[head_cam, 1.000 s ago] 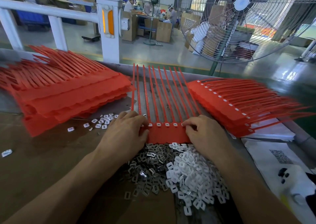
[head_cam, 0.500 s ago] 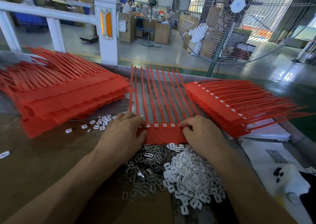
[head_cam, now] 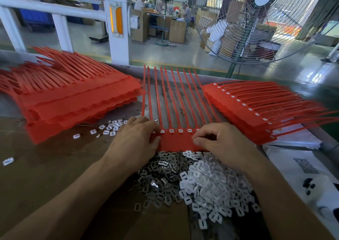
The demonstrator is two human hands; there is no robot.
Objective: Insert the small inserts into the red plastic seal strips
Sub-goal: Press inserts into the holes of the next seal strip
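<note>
One camera on my head, looking forward and down over my bench.

It sits close above my work, so both my forearms run in from the bottom corners and my left hand (head_cam: pixel 135 142) and right hand (head_cam: pixel 222 144) meet near the middle, on the sheet of red seal strips (head_cam: pixel 176 100). The near pile of inserts (head_cam: pixel 192 181) lies just below my hands. The lens is wide (straight edges bow toward the rim), so past the table's far edge it also takes in the white railing post (head_cam: pixel 117 23), the big floor fan (head_cam: pixel 260 19) and the factory floor behind. There is no second view to share anything with.
</note>
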